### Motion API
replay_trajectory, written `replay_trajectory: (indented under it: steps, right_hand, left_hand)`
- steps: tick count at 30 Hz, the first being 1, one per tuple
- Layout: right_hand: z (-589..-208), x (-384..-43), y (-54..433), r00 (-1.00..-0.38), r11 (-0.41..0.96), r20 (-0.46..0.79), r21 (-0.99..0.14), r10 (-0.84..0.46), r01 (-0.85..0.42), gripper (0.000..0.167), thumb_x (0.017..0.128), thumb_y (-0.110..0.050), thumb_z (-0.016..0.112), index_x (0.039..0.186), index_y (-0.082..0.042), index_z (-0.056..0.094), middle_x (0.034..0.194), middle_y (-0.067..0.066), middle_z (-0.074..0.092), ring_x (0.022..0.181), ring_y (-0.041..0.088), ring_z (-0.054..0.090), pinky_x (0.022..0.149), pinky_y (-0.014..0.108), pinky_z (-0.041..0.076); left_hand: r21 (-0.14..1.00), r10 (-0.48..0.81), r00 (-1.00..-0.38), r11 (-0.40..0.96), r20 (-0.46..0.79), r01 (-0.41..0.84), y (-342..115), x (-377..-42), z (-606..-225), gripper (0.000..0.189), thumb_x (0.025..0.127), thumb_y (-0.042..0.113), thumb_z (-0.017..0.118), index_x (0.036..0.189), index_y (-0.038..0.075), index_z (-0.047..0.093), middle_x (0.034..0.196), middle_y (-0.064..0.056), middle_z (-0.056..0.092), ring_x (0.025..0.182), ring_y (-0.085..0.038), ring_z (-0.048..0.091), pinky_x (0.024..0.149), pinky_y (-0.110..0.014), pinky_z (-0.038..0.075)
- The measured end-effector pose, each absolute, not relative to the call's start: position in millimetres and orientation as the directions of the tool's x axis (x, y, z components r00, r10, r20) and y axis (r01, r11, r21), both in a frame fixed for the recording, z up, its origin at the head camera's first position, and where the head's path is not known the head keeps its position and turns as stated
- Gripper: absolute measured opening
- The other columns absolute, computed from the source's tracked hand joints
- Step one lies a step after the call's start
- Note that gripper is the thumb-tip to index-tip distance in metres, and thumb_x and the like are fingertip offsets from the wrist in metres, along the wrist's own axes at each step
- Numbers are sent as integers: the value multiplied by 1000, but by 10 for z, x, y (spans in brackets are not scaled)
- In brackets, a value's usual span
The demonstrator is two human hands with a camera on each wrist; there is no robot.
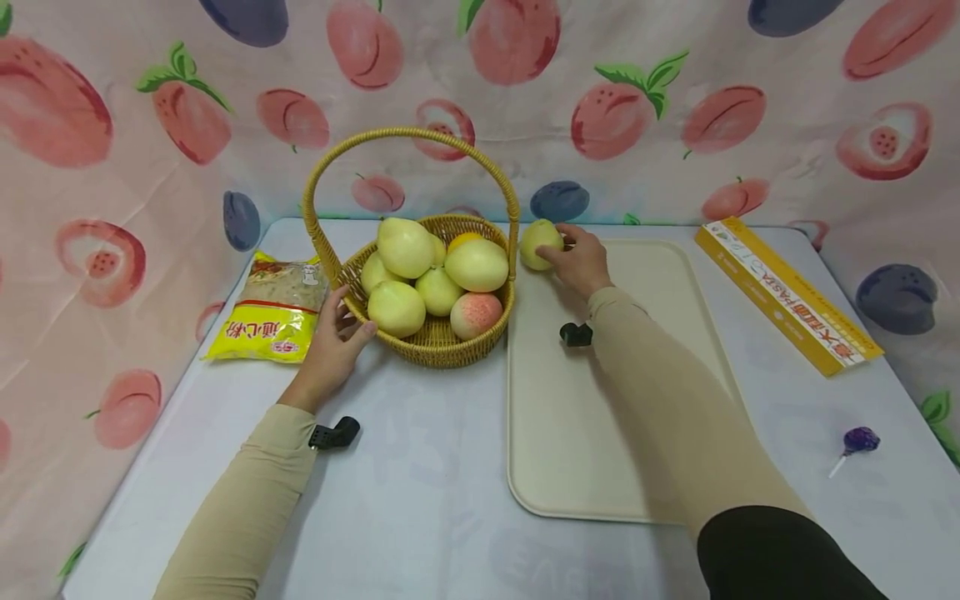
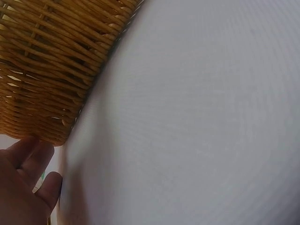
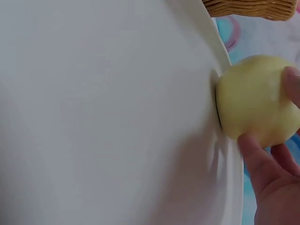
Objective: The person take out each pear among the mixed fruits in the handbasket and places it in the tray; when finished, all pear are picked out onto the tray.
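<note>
At the tray's far left corner, my right hand [image 1: 581, 262] holds a pale yellow-green pear [image 1: 540, 244] between thumb and fingers. The right wrist view shows this pear [image 3: 258, 101] at the rim of the cream tray [image 1: 555, 450]. My left hand [image 1: 333, 346] touches the left side of a woven basket [image 1: 438, 357] with its fingers; the left wrist view shows the fingertips [image 2: 42, 152] against the wicker and the thumb apart from it. Inside the basket lie several pears [image 1: 405, 248], a pink-speckled peach [image 1: 476, 315] and a partly hidden orange fruit [image 1: 465, 240].
A yellow bag of pasta [image 1: 266, 312] lies left of the basket. On the right are a long yellow pasta box [image 1: 791, 296] and a purple-wrapped lollipop [image 1: 860, 440]. The basket's tall handle [image 1: 408, 133] arches above the fruit. A fruit-print cloth [image 1: 480, 183] hangs behind the table.
</note>
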State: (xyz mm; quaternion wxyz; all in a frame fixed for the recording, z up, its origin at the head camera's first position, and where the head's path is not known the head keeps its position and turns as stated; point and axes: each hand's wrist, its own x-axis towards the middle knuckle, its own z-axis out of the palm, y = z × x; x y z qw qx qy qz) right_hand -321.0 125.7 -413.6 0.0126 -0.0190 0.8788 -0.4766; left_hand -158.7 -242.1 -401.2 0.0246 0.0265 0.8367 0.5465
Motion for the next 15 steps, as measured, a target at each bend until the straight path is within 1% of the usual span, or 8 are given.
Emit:
replay_trajectory:
  steps: [5, 10, 12, 15]
  right_hand:
    - [-4160, -3235, 1208, -999, 528, -10, -849, -50, -18, 63, 97, -33, 68, 150, -7, 45, 141, 19, 51, 128, 32, 52, 98, 40, 48]
    - [-4180, -3258, 1176, -998, 514, -29, -858, -53, -2, 64, 97, -35, 67, 151, -9, 45, 144, 15, 50, 128, 30, 52, 98, 39, 48]
    - [-4178, -3261, 1168, -998, 512, -34, -859, -53, 2, 63, 97, -35, 66, 151, -9, 44, 146, 14, 50, 128, 28, 51, 98, 38, 48]
    - [-4163, -3261, 1157, -998, 512, -38, -859, -57, 3, 63, 98, -34, 65, 152, -9, 43, 148, 13, 48, 129, 28, 51, 99, 38, 47]
  left_hand:
    - [917, 67, -997, 400, -24, 5, -2428, -1593, -4029, 75, 105, 26, 54, 159, 8, 5, 158, -30, 18, 138, -49, 33, 109, -59, 33]
    - [917, 62, -998, 399, -10, 16, -2517, -1696, -4239, 76, 104, 26, 56, 161, 15, 6, 160, -26, 19, 139, -46, 33, 110, -57, 33]
    - [915, 60, -998, 403, -1, 23, -2547, -1722, -4305, 77, 104, 29, 57, 161, 18, 6, 160, -24, 19, 139, -44, 34, 110, -56, 33]
    - [913, 57, -998, 407, 9, 31, -2563, -1727, -4331, 78, 103, 33, 57, 161, 20, 6, 160, -23, 20, 140, -43, 34, 111, -56, 33]
